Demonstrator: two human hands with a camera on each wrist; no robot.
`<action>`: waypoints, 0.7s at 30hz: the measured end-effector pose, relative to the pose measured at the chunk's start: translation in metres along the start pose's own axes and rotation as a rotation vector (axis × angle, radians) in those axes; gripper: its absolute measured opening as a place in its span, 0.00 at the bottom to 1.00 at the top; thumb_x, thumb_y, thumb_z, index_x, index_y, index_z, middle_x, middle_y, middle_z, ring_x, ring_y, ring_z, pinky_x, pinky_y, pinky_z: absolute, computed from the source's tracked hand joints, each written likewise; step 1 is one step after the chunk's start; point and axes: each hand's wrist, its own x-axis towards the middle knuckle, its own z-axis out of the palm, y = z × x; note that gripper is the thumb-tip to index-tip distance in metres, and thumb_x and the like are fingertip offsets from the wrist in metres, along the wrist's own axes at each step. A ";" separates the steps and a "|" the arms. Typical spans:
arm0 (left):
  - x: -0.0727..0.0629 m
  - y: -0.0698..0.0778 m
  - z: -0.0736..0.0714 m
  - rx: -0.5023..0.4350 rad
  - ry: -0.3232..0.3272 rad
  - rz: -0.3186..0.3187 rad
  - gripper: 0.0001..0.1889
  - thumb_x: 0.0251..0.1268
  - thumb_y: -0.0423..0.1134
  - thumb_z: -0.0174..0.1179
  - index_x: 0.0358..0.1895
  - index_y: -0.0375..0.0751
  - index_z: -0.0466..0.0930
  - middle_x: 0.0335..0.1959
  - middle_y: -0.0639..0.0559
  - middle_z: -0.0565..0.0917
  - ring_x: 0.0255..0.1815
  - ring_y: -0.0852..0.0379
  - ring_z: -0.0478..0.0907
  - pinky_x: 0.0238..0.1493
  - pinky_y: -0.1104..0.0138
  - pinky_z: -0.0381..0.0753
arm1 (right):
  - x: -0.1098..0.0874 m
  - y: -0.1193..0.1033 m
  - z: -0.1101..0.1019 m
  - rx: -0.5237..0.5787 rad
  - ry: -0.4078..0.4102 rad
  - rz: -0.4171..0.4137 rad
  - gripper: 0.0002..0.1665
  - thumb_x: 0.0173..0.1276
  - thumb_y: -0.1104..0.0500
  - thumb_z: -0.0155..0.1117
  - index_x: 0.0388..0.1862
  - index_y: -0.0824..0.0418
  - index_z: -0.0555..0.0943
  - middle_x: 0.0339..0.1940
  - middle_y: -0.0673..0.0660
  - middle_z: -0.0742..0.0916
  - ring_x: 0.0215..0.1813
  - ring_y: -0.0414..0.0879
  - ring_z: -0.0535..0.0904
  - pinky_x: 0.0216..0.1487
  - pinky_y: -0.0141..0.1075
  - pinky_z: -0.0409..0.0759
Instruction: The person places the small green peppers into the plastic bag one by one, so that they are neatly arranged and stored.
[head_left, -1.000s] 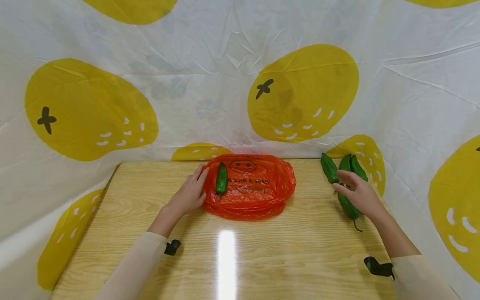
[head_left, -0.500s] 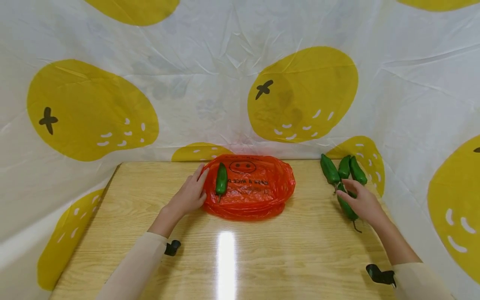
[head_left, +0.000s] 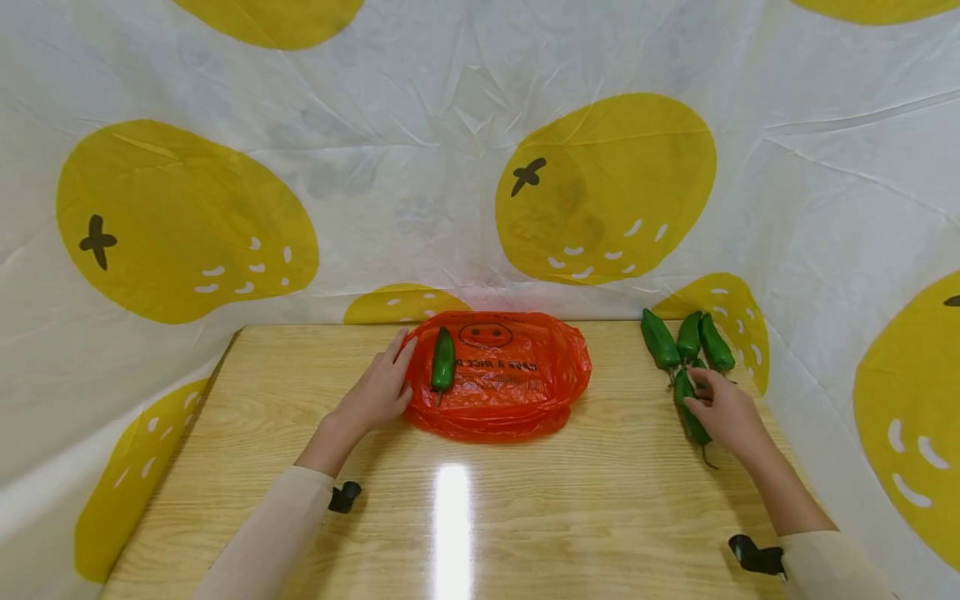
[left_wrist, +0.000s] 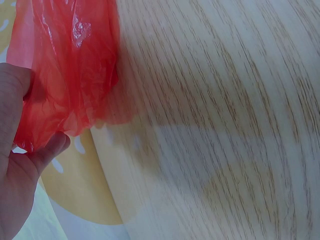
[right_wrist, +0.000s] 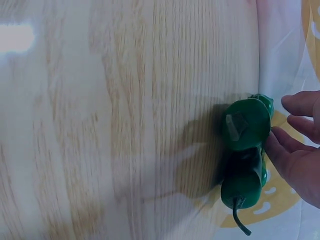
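Observation:
In the head view, a red plastic bag (head_left: 495,379) with a printed smiling face lies spread open at the back middle of the table. One green pepper (head_left: 443,360) rests in it on the left. My left hand (head_left: 378,387) holds the bag's left edge; the left wrist view shows red film (left_wrist: 75,60) between thumb and fingers. At the right, my right hand (head_left: 726,408) is by a long-stemmed green pepper (head_left: 687,404), thumb and fingers apart, fingertips at its upper end. In the right wrist view, a digit touches a blunt-stemmed pepper (right_wrist: 245,122).
Several more green peppers, among them one at the left of the group (head_left: 660,337) and one at the right (head_left: 716,342), lie behind my right hand. A white cloth (head_left: 420,200) with yellow fruit prints hangs behind the wooden table (head_left: 570,492).
My right hand has drawn back slightly toward me and down over the front pepper, uncovering the peppers behind. That front pepper has shifted slightly. The left hand and bag have stayed put.

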 end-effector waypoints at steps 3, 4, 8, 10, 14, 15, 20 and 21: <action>0.000 0.000 0.000 0.006 0.003 0.000 0.41 0.65 0.32 0.61 0.80 0.29 0.55 0.82 0.28 0.52 0.65 0.28 0.74 0.70 0.43 0.74 | 0.000 0.001 0.002 -0.021 0.007 -0.005 0.35 0.76 0.65 0.61 0.76 0.77 0.62 0.68 0.82 0.73 0.63 0.76 0.75 0.54 0.60 0.83; 0.000 0.000 0.001 0.006 0.001 -0.001 0.41 0.65 0.32 0.61 0.80 0.29 0.55 0.82 0.29 0.52 0.65 0.28 0.74 0.70 0.43 0.74 | 0.000 0.002 0.003 -0.024 0.009 -0.007 0.35 0.75 0.66 0.61 0.76 0.77 0.62 0.67 0.82 0.73 0.63 0.76 0.75 0.54 0.60 0.83; -0.001 0.000 0.001 0.006 0.000 0.000 0.41 0.65 0.32 0.61 0.80 0.29 0.55 0.82 0.28 0.53 0.65 0.28 0.74 0.70 0.43 0.74 | 0.000 0.002 0.005 -0.027 0.016 -0.009 0.35 0.73 0.67 0.62 0.74 0.77 0.63 0.66 0.82 0.73 0.61 0.76 0.75 0.53 0.60 0.84; -0.001 0.000 0.000 0.005 -0.002 -0.002 0.41 0.65 0.32 0.60 0.80 0.29 0.55 0.82 0.29 0.53 0.65 0.28 0.74 0.70 0.43 0.74 | 0.000 0.002 0.006 -0.024 0.014 -0.005 0.35 0.73 0.67 0.62 0.74 0.77 0.63 0.66 0.82 0.74 0.62 0.75 0.75 0.54 0.60 0.83; -0.001 0.001 0.000 0.004 -0.003 -0.003 0.40 0.65 0.31 0.60 0.80 0.29 0.55 0.82 0.29 0.53 0.66 0.28 0.73 0.70 0.43 0.74 | 0.000 0.001 0.008 -0.022 -0.003 0.020 0.36 0.74 0.65 0.62 0.75 0.77 0.62 0.68 0.81 0.72 0.64 0.76 0.73 0.55 0.61 0.82; -0.001 0.001 -0.001 0.005 -0.004 -0.002 0.40 0.65 0.32 0.60 0.80 0.29 0.55 0.82 0.29 0.52 0.66 0.28 0.73 0.70 0.43 0.73 | 0.001 0.001 0.008 -0.024 -0.006 0.025 0.36 0.74 0.64 0.62 0.75 0.77 0.62 0.69 0.81 0.72 0.64 0.76 0.73 0.55 0.62 0.82; -0.002 0.001 -0.001 0.008 -0.011 -0.007 0.39 0.66 0.32 0.60 0.80 0.29 0.56 0.82 0.29 0.52 0.67 0.28 0.73 0.71 0.43 0.72 | -0.001 0.000 0.011 -0.038 -0.005 0.046 0.36 0.75 0.63 0.62 0.76 0.76 0.63 0.70 0.82 0.71 0.66 0.77 0.71 0.56 0.64 0.81; -0.002 0.001 -0.001 0.008 -0.014 -0.010 0.39 0.66 0.32 0.59 0.80 0.29 0.56 0.83 0.29 0.52 0.67 0.28 0.72 0.71 0.43 0.72 | -0.001 0.000 0.012 -0.045 0.001 0.044 0.36 0.75 0.62 0.62 0.76 0.75 0.63 0.69 0.82 0.72 0.66 0.78 0.71 0.55 0.64 0.81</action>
